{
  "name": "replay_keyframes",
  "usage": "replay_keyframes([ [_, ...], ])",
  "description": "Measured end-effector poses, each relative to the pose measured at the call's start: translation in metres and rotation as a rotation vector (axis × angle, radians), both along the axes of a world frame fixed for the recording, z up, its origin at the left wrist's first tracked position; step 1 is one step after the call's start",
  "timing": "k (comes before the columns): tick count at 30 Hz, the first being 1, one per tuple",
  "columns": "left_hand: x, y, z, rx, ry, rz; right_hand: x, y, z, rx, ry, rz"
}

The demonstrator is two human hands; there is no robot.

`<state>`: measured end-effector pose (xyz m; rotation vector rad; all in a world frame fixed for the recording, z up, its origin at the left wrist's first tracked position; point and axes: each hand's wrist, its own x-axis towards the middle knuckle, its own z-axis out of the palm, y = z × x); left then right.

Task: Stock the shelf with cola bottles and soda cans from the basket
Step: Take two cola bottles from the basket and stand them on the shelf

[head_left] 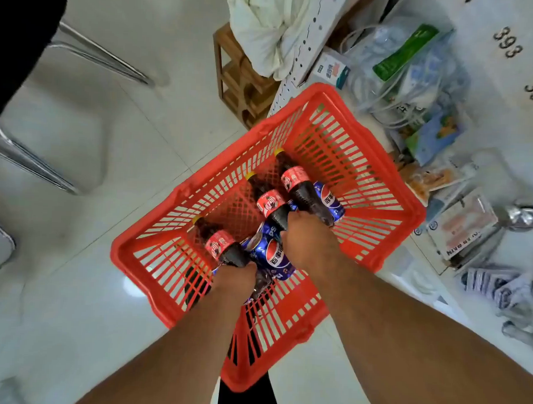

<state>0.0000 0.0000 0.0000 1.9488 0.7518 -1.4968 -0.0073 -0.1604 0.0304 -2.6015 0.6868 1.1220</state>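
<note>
A red plastic basket [380, 187] stands on the pale floor below me. Inside lie three cola bottles with red labels and several blue soda cans. My left hand [233, 280] is closed around the base of the left cola bottle [218, 244]. My right hand [307, 239] grips the bases of the middle cola bottle [269, 203] and the right cola bottle [296, 181] together. One blue soda can [272, 256] lies between my two hands, and another blue soda can [331, 201] shows behind the right bottle. The shelf is not clearly in view.
To the right lies a clutter of bags, packets [435, 177] and boxes on a white surface marked 393. A wooden stool [242, 86] with white cloth stands behind the basket. Metal chair legs [98, 57] cross the floor at the left.
</note>
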Motion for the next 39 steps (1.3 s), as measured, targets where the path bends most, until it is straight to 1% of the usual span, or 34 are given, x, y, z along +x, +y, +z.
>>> replay_keyframes([
  [4,-0.010,0.003,-0.019,0.008,0.098,0.301,0.010,0.003,-0.015,-0.064,0.036,-0.002],
  [6,-0.014,0.005,-0.026,-0.001,0.150,0.413,0.016,0.006,-0.020,-0.094,0.052,0.004],
  [9,-0.014,0.005,-0.033,-0.028,0.176,0.491,0.023,0.007,-0.028,-0.144,0.061,0.005],
  [12,-0.015,0.004,-0.037,-0.045,0.183,0.549,0.030,0.006,-0.039,-0.151,0.079,-0.073],
  [17,-0.017,0.005,-0.044,-0.015,0.164,0.626,0.033,0.006,-0.055,-0.046,0.224,-0.222],
  [22,-0.012,0.004,-0.040,0.014,0.110,0.583,0.029,0.004,-0.058,-0.023,0.192,-0.366],
  [25,-0.008,0.005,-0.024,-0.023,0.075,0.566,0.026,-0.001,-0.044,0.021,0.183,-0.504],
  [27,-0.006,0.005,-0.006,-0.037,0.052,0.506,0.020,-0.002,-0.028,0.038,0.172,-0.543],
  [30,-0.001,0.005,0.042,-0.053,-0.027,0.321,0.008,-0.004,0.005,0.109,0.124,-0.593],
  [34,0.006,0.011,0.116,-0.108,-0.153,0.149,-0.013,-0.005,0.073,0.274,0.012,-0.776],
  [35,0.008,0.012,0.130,-0.119,-0.192,0.117,-0.019,-0.004,0.086,0.306,-0.026,-0.807],
  [39,0.026,0.012,0.218,-0.227,-0.343,-0.076,-0.048,-0.002,0.181,0.334,-0.262,-0.921],
])
